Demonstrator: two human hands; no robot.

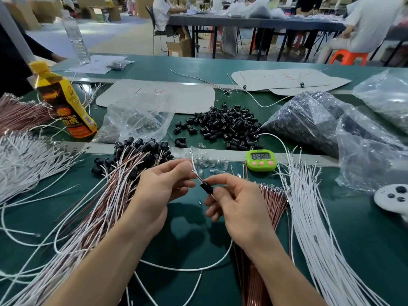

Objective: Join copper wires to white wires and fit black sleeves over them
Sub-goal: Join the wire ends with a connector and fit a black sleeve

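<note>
Mid-frame, our left hand (164,184) pinches two wires (194,167), white and copper; just right of it our right hand (239,203) pinches the black sleeve (206,188) on them, thumb hiding its lower end

- Yellow drink bottle (66,102): the label reads "TIGER" in white capitals, with the Chinese characters "乐虎" below it. The smaller print cannot be read.
- Green digital timer (261,160): dark digits on its display, seemingly "3:28", though not sharp enough to be sure.
- Grey card sheets (159,93) (287,79): red handwritten marks, illegible.
</note>
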